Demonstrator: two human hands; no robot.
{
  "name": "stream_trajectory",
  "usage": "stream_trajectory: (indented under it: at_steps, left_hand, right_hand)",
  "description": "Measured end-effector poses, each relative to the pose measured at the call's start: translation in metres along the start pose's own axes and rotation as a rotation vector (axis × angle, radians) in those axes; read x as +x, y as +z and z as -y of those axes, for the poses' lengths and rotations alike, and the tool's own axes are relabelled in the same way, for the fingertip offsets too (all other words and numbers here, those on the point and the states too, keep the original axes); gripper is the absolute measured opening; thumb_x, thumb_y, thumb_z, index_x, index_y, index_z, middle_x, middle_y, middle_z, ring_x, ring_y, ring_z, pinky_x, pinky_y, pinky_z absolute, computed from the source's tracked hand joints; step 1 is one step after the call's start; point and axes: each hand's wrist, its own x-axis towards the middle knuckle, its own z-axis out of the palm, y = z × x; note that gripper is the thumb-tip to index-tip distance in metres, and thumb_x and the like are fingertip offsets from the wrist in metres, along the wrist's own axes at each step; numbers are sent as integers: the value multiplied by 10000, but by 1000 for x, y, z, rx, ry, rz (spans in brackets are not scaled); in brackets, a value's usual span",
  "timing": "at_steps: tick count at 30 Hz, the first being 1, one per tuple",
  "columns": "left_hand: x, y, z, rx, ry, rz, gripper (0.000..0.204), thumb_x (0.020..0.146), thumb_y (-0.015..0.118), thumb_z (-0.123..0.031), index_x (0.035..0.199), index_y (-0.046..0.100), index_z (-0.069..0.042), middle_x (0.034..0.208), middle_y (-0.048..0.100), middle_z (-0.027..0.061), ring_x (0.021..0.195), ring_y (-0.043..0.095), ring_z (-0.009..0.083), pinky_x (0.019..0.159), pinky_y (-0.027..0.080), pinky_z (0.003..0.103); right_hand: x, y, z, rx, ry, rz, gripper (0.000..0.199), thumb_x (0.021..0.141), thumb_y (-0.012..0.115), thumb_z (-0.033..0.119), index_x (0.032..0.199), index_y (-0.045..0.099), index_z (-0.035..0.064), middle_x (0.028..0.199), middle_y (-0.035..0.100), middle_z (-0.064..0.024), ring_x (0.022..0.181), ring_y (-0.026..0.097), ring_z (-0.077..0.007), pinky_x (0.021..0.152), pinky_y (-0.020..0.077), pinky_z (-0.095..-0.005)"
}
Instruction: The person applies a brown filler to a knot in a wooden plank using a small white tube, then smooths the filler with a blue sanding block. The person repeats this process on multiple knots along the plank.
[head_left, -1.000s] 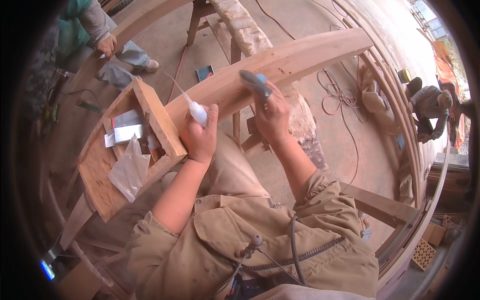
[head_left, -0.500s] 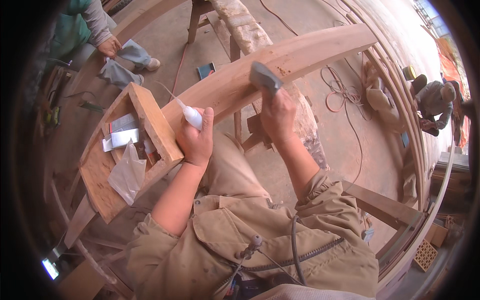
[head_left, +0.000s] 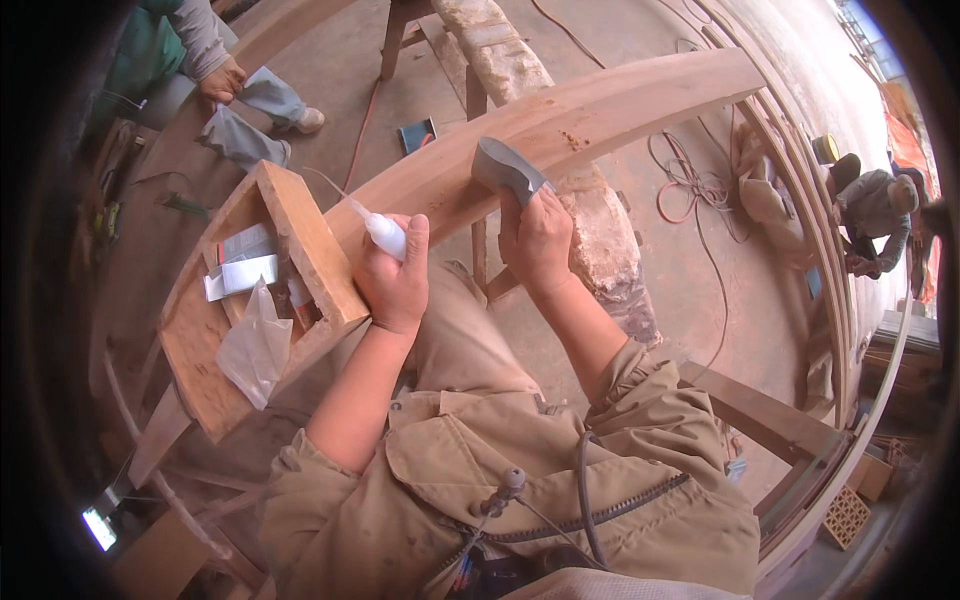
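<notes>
In my left hand (head_left: 392,270) is a small white squeeze bottle (head_left: 386,236) with a long thin nozzle; the fingers wrap round it beside the wooden tool box. My right hand (head_left: 541,238) grips a folded dark grey sheet of sandpaper (head_left: 508,168), which lies against the side of a long curved wooden beam (head_left: 610,105). Small dark marks dot the beam's face just to the right of the sheet. The open wooden box (head_left: 335,275) at my left holds a white carton (head_left: 247,277) and a crumpled clear plastic bag (head_left: 255,345).
A rough, whitish trestle beam (head_left: 600,235) runs under the workpiece. Coiled cords (head_left: 690,190) lie on the floor at right, and a blue flat item (head_left: 417,136) beyond the beam. One person (head_left: 222,80) is at far left, another (head_left: 872,205) crouches at far right.
My right hand has slid left along the beam with the sandpaper and turned it. The left hand with the bottle has hardly moved.
</notes>
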Motion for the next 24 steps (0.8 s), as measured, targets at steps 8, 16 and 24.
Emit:
stream_trajectory:
  at_steps: [8, 16, 24]
  left_hand:
    - [-1, -2, 1, -55, -22, 6, 350, 907, 636, -379, 819, 566, -48, 744, 590, 75, 669, 578, 230, 624, 458, 350]
    - [1, -1, 9, -59, 46, 38, 336, 897, 647, -362, 797, 579, -49, 710, 605, 87, 625, 589, 261, 576, 453, 363]
    - [-1, 3, 3, -148, 91, -14, 296, 899, 651, -334, 805, 582, -61, 710, 613, 67, 624, 595, 245, 572, 459, 353]
  right_hand:
    - [5, -1, -2, -46, -78, 94, 172, 816, 611, -8, 988, 615, -12, 929, 688, -131, 873, 674, -295, 860, 539, -399]
    - [-4, 14, 23, -3, -195, 133, 209, 806, 643, 14, 1009, 611, -29, 950, 682, -164, 909, 667, -328, 853, 539, -404]
    - [-2, -18, -32, -296, 168, -106, 67, 895, 579, 48, 929, 630, 19, 708, 629, -149, 622, 615, -325, 558, 477, -406]
